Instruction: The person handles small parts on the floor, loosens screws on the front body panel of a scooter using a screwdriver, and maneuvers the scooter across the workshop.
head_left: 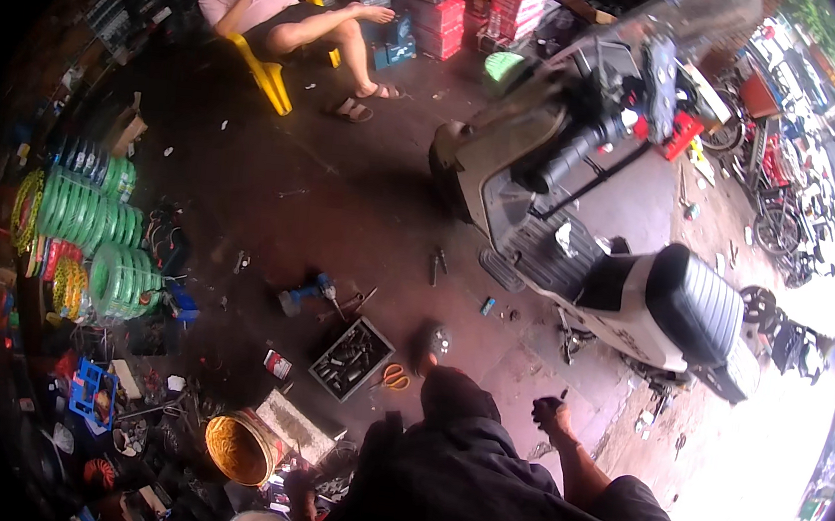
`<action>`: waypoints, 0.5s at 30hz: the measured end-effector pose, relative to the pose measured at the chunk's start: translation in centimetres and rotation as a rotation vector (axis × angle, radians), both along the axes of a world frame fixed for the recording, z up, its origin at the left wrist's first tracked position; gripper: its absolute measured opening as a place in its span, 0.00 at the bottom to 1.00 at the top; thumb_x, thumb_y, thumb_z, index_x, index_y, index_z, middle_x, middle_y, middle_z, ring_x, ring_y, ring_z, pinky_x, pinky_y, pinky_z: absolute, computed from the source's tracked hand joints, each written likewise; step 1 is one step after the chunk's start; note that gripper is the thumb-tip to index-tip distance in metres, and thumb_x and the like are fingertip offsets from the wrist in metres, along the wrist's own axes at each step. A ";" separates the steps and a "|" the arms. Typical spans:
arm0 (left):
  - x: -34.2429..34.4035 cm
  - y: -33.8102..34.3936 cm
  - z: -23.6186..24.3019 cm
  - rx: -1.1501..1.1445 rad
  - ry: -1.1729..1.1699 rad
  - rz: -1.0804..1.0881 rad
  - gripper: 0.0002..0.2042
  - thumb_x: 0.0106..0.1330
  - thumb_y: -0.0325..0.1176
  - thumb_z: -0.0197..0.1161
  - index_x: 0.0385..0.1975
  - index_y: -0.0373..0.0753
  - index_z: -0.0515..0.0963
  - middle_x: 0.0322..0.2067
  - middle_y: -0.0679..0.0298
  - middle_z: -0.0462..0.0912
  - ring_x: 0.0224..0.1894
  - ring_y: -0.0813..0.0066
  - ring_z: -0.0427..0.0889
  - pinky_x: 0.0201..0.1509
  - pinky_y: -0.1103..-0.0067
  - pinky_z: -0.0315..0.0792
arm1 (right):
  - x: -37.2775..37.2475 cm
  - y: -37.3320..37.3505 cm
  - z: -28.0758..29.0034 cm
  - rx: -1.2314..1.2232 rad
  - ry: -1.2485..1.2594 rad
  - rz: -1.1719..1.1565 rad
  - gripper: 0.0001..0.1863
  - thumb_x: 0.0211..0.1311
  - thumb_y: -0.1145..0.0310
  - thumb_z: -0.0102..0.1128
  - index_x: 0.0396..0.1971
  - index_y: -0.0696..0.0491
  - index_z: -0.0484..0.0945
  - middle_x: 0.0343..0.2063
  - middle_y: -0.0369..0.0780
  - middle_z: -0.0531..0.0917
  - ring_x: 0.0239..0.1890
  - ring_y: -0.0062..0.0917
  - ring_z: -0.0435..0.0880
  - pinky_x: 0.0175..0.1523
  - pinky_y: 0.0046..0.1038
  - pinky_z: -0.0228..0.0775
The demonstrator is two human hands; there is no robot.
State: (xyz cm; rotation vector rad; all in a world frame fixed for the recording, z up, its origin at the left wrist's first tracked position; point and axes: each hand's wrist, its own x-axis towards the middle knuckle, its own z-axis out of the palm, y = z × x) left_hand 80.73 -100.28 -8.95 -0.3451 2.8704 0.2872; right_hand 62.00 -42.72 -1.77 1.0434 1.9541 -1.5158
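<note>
My right hand [553, 417] is out to the right of my body, below the electric scooter [635, 297]. Its fingers look dark and curled; a small dark bit shows at them, too small to name. Down by the bucket [246, 448] with orange-brown contents, my left hand [300, 487] hangs in shadow near a clutter of small parts, its fingers hard to make out. Ahead of me on the floor lie a grey tray of dark tools [352, 358], orange-handled scissors [393, 377] and a blue cordless drill [306, 294].
Green coils [91, 209] are stacked at the left. A person [270, 15] sits on a yellow chair [266, 75] at the far left, near red boxes [438, 29]. Pliers [439, 265] and a small blue item [487, 306] lie on the floor. Bicycles [778, 225] stand outside right.
</note>
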 end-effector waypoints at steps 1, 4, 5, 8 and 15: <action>-2.0 0.2 0.1 -0.082 -0.124 0.013 0.07 0.51 0.31 0.53 0.16 0.38 0.75 0.22 0.56 0.77 0.26 0.61 0.77 0.28 0.69 0.69 | -3.6 -0.3 1.5 -0.051 0.089 -0.087 0.12 0.58 0.60 0.57 0.32 0.55 0.76 0.20 0.36 0.79 0.20 0.18 0.76 0.21 0.21 0.65; -4.6 -1.0 -1.3 0.125 -0.032 0.174 0.06 0.48 0.32 0.57 0.18 0.35 0.75 0.19 0.57 0.77 0.21 0.62 0.76 0.26 0.70 0.70 | -16.1 -2.4 9.9 -0.063 0.363 0.025 0.23 0.58 0.48 0.55 0.37 0.56 0.75 0.24 0.38 0.80 0.25 0.21 0.78 0.28 0.22 0.68; -7.8 0.4 -0.4 0.157 -0.023 0.250 0.05 0.47 0.30 0.59 0.20 0.36 0.74 0.16 0.58 0.76 0.18 0.66 0.75 0.23 0.72 0.70 | -19.0 -2.8 12.9 -0.140 0.443 -0.037 0.26 0.58 0.47 0.54 0.40 0.57 0.74 0.26 0.38 0.80 0.28 0.21 0.78 0.31 0.22 0.69; -17.5 5.7 7.9 0.820 0.041 1.056 0.10 0.48 0.22 0.56 0.32 0.39 0.72 0.14 0.68 0.69 0.09 0.81 0.64 0.08 0.84 0.57 | -24.8 -3.2 20.3 -0.263 0.734 0.021 0.31 0.62 0.43 0.46 0.46 0.60 0.70 0.32 0.41 0.80 0.34 0.24 0.79 0.35 0.24 0.71; -22.8 6.2 8.0 0.832 0.071 0.996 0.08 0.50 0.24 0.56 0.31 0.34 0.74 0.13 0.64 0.71 0.09 0.79 0.66 0.09 0.82 0.58 | -30.6 -9.2 27.5 -0.817 0.703 -0.167 0.30 0.64 0.46 0.42 0.52 0.57 0.65 0.37 0.40 0.77 0.40 0.30 0.76 0.43 0.30 0.68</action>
